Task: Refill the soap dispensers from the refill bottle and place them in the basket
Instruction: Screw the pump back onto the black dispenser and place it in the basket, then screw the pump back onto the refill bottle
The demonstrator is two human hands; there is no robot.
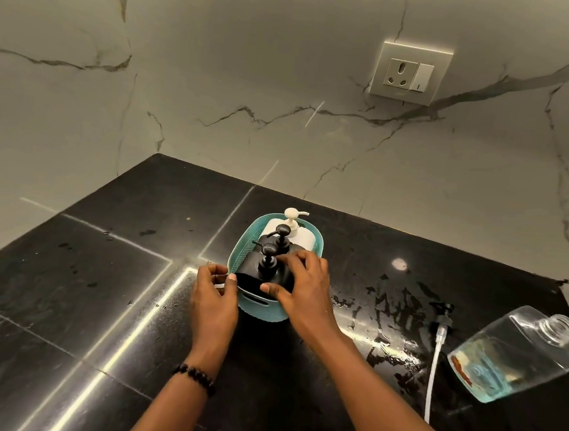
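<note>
A teal basket [257,307] stands on the black counter [98,285]. Inside it are a white dispenser [291,223] at the back and two black pump dispensers, one in the middle [282,235] and one at the front [267,260]. My right hand [301,285] grips the front black dispenser, fingers over its shoulder and thumb on its near side. My left hand [216,295] holds the basket's near-left rim with thumb and curled fingers. The clear refill bottle [518,356] lies on its side at the right, uncapped, with a little blue liquid inside.
A black pump head with its long white tube [436,349] lies on the counter left of the refill bottle. Liquid is smeared on the counter [388,313] right of the basket. A marble wall with a socket [410,73] rises behind.
</note>
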